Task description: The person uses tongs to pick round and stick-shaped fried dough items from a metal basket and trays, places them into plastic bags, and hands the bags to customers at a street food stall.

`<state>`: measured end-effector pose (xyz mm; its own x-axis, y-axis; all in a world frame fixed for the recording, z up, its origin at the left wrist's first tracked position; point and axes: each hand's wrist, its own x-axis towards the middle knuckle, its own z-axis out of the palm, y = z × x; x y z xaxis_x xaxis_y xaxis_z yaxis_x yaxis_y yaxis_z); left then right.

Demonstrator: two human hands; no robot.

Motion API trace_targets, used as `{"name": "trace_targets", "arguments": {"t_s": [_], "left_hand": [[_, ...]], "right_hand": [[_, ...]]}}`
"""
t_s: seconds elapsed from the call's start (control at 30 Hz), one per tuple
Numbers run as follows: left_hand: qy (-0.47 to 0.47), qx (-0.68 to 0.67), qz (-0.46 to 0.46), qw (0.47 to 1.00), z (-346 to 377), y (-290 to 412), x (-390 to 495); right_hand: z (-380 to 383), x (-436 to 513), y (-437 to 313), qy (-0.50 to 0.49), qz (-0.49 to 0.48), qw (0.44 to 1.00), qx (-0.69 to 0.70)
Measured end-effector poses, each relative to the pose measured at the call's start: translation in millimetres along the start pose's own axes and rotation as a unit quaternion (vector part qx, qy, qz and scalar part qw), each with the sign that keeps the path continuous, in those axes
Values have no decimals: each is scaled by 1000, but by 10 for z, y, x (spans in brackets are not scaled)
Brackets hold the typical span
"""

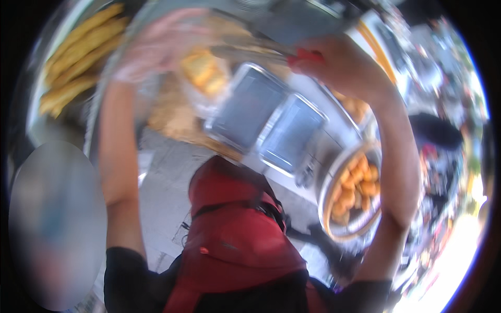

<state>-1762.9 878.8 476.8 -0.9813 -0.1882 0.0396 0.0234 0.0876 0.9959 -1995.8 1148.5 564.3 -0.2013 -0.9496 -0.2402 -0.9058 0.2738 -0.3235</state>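
Observation:
In my right hand [332, 62] is the red handle of a metal tool [254, 51], perhaps tongs or scissors, whose dark metal end reaches left over a brown board [168, 109]. My left hand [168, 43] seems to wear a thin clear glove and is raised over the board's left part, badly blurred; its fingers look spread. Golden fried food [205, 72] in a pale wrapper or bag lies just right of and below my left hand. Two shallow metal trays [250, 105] [293, 133] sit side by side below the tool.
Long fried dough sticks [84, 54] fill a container at upper left. A round basket [325, 195] of fried balls [354, 187] stands at right, under my right forearm. Another tray of fried pieces [352, 107] lies above it. Dark metal covers [301, 19] are at the far side.

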Motion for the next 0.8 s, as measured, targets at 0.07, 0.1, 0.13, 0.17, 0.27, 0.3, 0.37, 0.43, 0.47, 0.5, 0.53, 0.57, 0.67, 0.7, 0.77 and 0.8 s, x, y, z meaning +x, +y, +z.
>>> {"name": "trace_targets", "arguments": {"t_s": [0.07,0.1,0.13,0.17,0.27,0.3,0.37,0.43,0.47,0.5,0.53,0.57,0.67,0.7,0.77,0.8], "left_hand": [[117,152,-24,981,72,-22,-35],[117,164,-20,979,-10,7,-70],[107,171,-17,979,-61,-54,-40],[84,174,-6,981,-27,25,-33],[120,180,-23,976,148,64,55],[107,173,-18,979,114,43,136],[106,153,-16,982,98,-10,178],[123,127,-17,984,119,-59,211],[121,117,-18,986,68,-99,253],[123,111,-20,986,-5,-125,258],[125,103,-23,986,-44,-152,269],[143,100,-35,984,-29,-109,255],[181,86,-56,978,-86,3,223],[188,82,-57,977,-262,-3,194],[184,88,-46,978,-294,98,175],[175,100,-35,979,-268,212,151]], "right_hand": [[-106,-439,124,58,-18,996,-72],[-181,-796,200,111,-26,987,-111],[-236,-1240,279,82,55,990,-97],[-289,-1629,321,62,125,988,-73],[-159,-2892,488,87,287,952,56],[-51,-3273,502,94,371,920,83],[411,-3989,587,148,502,843,123],[992,-4608,635,224,572,774,152],[1321,-4896,637,242,601,743,169],[1552,-5013,603,238,636,711,181],[1874,-5196,632,244,642,702,187],[2072,-5247,608,229,641,713,170],[2443,-5325,653,174,658,731,55],[2466,-5332,714,170,657,734,32],[2488,-5370,922,163,653,740,-16],[2487,-5397,1070,144,644,751,-22]]}}
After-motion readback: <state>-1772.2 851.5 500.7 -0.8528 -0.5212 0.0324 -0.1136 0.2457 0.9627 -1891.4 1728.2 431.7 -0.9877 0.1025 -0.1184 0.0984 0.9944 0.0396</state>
